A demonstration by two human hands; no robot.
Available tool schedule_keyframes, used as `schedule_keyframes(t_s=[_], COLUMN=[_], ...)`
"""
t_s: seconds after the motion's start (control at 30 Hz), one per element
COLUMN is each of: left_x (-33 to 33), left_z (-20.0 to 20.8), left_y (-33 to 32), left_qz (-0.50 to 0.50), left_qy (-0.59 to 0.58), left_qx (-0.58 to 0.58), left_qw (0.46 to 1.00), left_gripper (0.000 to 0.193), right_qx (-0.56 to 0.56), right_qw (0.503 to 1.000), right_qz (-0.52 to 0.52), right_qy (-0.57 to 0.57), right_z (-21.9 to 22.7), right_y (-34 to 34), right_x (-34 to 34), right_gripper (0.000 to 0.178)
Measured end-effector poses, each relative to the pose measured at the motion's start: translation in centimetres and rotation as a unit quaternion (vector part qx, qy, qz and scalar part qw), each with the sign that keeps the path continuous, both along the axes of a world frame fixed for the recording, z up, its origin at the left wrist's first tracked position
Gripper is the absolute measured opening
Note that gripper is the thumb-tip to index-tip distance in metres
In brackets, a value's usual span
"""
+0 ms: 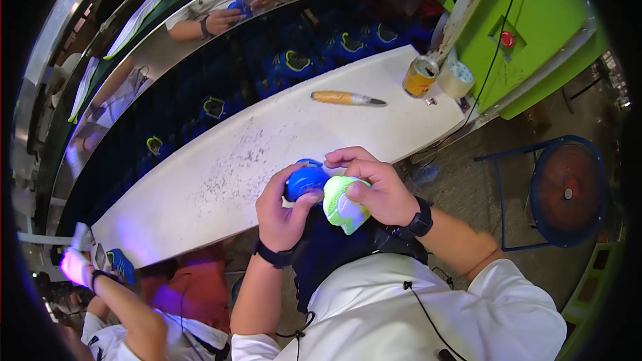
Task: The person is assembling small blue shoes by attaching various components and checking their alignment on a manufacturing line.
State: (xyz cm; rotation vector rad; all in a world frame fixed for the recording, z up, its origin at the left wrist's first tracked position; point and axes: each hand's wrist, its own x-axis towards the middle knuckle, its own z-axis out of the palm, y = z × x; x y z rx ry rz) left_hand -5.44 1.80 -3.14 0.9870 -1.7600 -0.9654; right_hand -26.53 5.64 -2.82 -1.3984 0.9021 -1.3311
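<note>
In front of my body, above the near edge of the white worktop, both hands are close together. My left hand is closed round a smooth, rounded blue piece, with thumb and fingers on its sides. Its exact kind does not show. My right hand pinches a neon-green and white knitted fabric piece, thumb on top and the upper fingers partly raised. The fabric touches or overlaps the blue piece's right side; whether the two are joined is hidden.
An orange-handled pointed tool, a yellow can and a tape roll lie or stand on the worktop. Beyond it, a dark trough holds several blue items with green rims. A co-worker's hand is at the left; a blue fan stands right.
</note>
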Motion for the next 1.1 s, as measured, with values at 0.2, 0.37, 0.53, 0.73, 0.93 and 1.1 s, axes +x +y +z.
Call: schedule_keyframes(t_s=[0.2,0.37,0.53,0.73,0.93,1.1], left_x=[-0.1,-0.6,-0.1,1.1,1.6,1.7], left_z=[0.0,0.1,-0.7,-0.5,-0.6,-0.7], left_y=[3.5,5.2,6.4,7.3,7.6,7.6], left_qz=[0.011,0.039,0.028,0.003,-0.024,-0.031], left_qy=[0.111,-0.043,0.010,-0.037,-0.059,-0.059], left_qx=[0.032,-0.052,-0.015,-0.049,-0.085,-0.081], left_qw=[0.993,0.997,0.999,0.998,0.994,0.994], left_gripper=[0.037,0.036,0.033,0.034,0.037,0.036], right_qx=[0.012,0.032,0.020,-0.035,-0.064,-0.059], right_qw=[1.000,0.998,0.995,0.987,0.982,0.981], right_qz=[0.023,0.019,-0.017,-0.002,0.034,0.040], right_qy=[0.015,0.059,0.101,0.155,0.172,0.181], right_z=[-0.3,0.3,0.9,0.2,-0.2,-0.2], right_y=[0.1,1.2,2.6,3.9,4.2,4.1], right_x=[0.2,0.6,0.9,0.6,0.4,0.3], right_gripper=[0.030,0.029,0.032,0.030,0.027,0.026])
